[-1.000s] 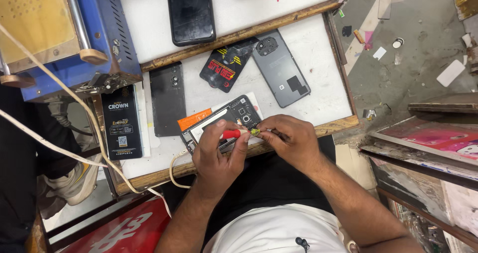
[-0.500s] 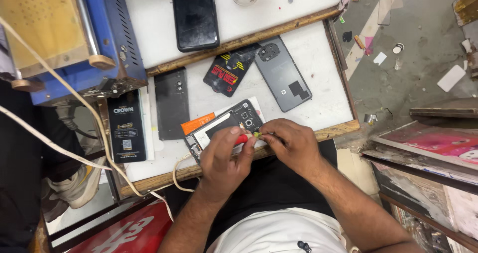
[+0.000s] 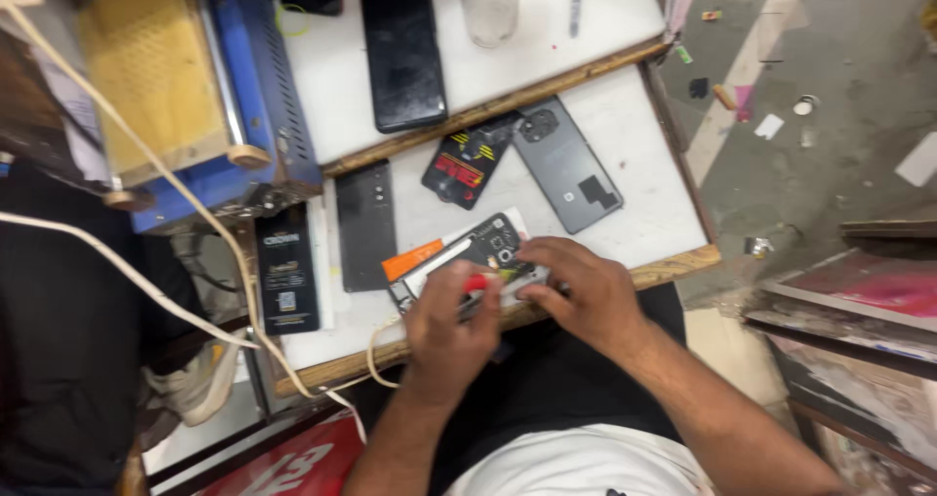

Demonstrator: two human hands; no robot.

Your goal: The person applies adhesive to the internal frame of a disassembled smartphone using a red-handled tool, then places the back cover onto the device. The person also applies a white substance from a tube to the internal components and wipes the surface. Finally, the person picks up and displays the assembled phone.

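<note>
Both hands work at the white counter [image 3: 625, 144] edge: the left hand [image 3: 451, 322] grips a red-handled tool [image 3: 475, 283], the right hand [image 3: 578, 289] pinches the opened black phone [image 3: 485, 245].

I see a white wooden-edged worktable [image 3: 644, 154]. On it lie an opened phone with bare circuitry [image 3: 473, 257] at six o'clock, a grey phone back cover [image 3: 568, 164] at two, a black battery with red label [image 3: 467, 164] at twelve, and a dark flat phone panel [image 3: 365, 225] at nine.
</note>
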